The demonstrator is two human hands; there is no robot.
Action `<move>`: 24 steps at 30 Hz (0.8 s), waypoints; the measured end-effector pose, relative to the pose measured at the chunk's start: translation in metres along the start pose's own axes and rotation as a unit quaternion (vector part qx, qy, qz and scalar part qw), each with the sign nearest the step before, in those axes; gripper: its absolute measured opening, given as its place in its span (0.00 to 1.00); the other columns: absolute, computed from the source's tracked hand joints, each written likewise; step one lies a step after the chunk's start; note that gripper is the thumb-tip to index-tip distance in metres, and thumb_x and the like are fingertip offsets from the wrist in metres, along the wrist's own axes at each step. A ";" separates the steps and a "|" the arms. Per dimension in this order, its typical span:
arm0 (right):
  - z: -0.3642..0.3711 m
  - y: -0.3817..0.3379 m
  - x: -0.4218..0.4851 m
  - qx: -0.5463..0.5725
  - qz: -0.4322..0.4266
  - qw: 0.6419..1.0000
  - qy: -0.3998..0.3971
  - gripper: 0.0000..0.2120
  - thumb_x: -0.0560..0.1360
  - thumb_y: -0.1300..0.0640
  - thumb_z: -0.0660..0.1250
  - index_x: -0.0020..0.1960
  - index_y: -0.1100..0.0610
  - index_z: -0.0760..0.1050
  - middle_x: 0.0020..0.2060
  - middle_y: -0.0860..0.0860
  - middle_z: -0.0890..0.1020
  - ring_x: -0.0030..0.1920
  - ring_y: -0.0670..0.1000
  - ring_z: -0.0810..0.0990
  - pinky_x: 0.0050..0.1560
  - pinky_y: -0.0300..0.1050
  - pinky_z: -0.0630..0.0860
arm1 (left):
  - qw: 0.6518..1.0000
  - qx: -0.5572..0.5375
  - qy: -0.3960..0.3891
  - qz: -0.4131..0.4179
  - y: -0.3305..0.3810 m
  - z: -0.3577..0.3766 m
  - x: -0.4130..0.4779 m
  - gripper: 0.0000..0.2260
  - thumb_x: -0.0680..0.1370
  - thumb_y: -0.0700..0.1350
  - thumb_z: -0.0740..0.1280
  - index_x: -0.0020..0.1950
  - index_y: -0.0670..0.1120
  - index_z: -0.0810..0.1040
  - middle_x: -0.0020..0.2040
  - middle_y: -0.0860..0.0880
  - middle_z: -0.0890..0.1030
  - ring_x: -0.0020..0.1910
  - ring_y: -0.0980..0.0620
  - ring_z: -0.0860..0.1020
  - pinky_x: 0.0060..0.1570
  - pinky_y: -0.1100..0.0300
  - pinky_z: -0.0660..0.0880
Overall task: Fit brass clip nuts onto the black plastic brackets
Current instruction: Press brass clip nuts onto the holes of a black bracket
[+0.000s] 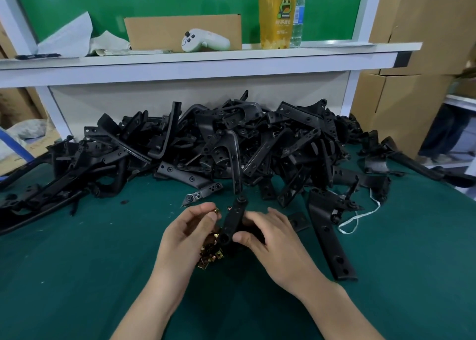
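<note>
Bracket (233, 221) gripped by right hand (275, 236), left hand (188, 226) pinching clip nut (217, 210) (pile (210, 256) below)

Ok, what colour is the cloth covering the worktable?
Dark teal green. The table cloth shows plainly in the head view.

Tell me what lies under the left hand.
A heap of brass clip nuts lies on the green mat beneath the left hand; the palm covers the rest of it.
</note>
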State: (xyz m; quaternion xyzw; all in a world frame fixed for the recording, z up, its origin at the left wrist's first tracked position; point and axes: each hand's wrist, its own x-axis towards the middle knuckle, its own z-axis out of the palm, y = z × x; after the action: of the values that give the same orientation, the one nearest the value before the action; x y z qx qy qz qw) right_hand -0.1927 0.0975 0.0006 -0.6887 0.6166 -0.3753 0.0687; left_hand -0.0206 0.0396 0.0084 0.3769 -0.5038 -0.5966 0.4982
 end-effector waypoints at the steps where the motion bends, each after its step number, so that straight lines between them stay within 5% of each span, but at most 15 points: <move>1: 0.000 -0.001 0.000 0.000 -0.004 1.000 -0.005 0.31 0.76 0.33 0.56 0.65 0.55 0.76 0.52 0.39 0.72 0.62 0.43 0.61 0.62 0.18 0.41 | 1.000 0.021 0.003 0.011 -0.001 0.002 -0.001 0.06 0.76 0.48 0.71 0.50 0.56 0.85 0.49 0.49 0.87 0.48 0.54 0.84 0.53 0.54 0.77; 4: 0.002 -0.001 0.000 0.003 -0.014 0.999 -0.032 0.32 0.75 0.32 0.56 0.65 0.54 0.76 0.54 0.39 0.74 0.60 0.36 0.62 0.67 0.22 0.43 | 0.998 0.054 0.006 0.030 -0.002 0.003 -0.003 0.06 0.80 0.48 0.68 0.51 0.57 0.85 0.49 0.51 0.87 0.49 0.52 0.84 0.52 0.55 0.78; 15: 0.008 0.005 0.002 -0.025 -0.041 0.998 -0.036 0.29 0.76 0.30 0.55 0.63 0.50 0.75 0.55 0.39 0.79 0.60 0.38 0.69 0.71 0.29 0.45 | 0.995 0.094 0.018 0.028 -0.001 0.004 -0.002 0.09 0.81 0.46 0.69 0.49 0.60 0.85 0.44 0.52 0.87 0.43 0.56 0.84 0.38 0.68 0.77; 24: 0.009 0.005 0.002 -0.027 -0.047 0.997 -0.047 0.27 0.76 0.30 0.56 0.61 0.49 0.75 0.53 0.38 0.78 0.58 0.39 0.72 0.74 0.34 0.49 | 0.995 0.097 0.015 0.006 -0.001 0.001 -0.001 0.07 0.80 0.46 0.70 0.48 0.58 0.86 0.44 0.51 0.87 0.44 0.53 0.85 0.39 0.65 0.80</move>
State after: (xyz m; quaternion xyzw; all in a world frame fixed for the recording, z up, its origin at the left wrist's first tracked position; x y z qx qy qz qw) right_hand -0.1914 0.0913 -0.0073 -0.7358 0.5893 -0.3281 0.0612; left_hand -0.0220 0.0409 0.0072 0.4295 -0.5544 -0.5358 0.4702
